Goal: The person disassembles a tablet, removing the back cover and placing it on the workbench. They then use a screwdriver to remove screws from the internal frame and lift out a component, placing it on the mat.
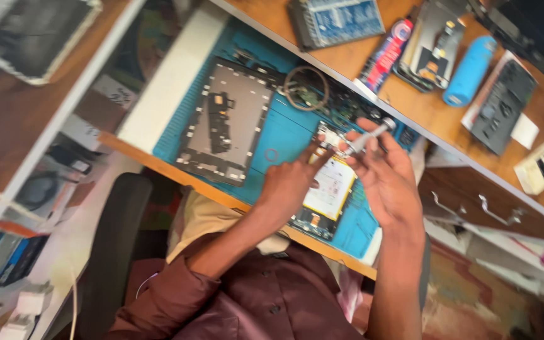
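An opened phone with a white battery and exposed boards lies on a blue work mat. My left hand rests on the phone's near side, fingers pointing toward its top end. My right hand hovers over the phone's far side and grips a slim metal screwdriver, its tip pointing at the top of the phone. A grey tablet back frame with a small board lies on the mat to the left of my hands.
A coil of wire sits on the mat by the shelf edge. The wooden shelf above holds a blue cylinder, a tube, boxes and a dark device. Drawers with metal handles are at right, a chair below.
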